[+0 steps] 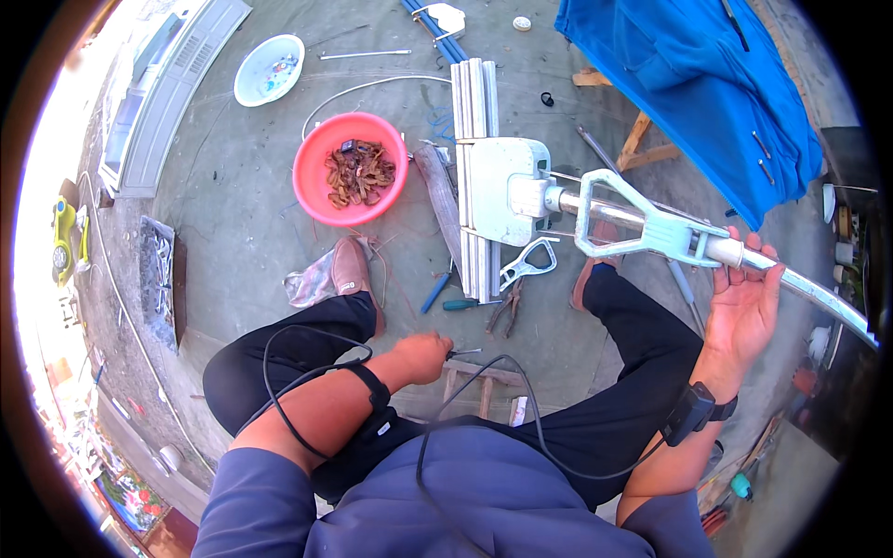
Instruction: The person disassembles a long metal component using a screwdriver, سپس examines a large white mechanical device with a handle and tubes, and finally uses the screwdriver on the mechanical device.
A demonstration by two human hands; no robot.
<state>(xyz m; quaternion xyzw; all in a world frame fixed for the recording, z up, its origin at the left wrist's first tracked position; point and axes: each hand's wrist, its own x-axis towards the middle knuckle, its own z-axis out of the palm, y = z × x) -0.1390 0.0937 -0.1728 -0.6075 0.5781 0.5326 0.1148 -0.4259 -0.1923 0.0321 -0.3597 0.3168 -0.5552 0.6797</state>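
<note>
On the right, the right hand (742, 314) cups the pole (811, 292) beside its handle (665, 234); near centre, the left hand (423, 358) clenches a slim tool (468, 352). Handle fitting seems in hand; next likely calls for steadying the pole.

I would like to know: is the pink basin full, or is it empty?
Neither: the pink basin is partly filled. A heap of brown pieces lies inside, with bare pink showing around it.
</note>
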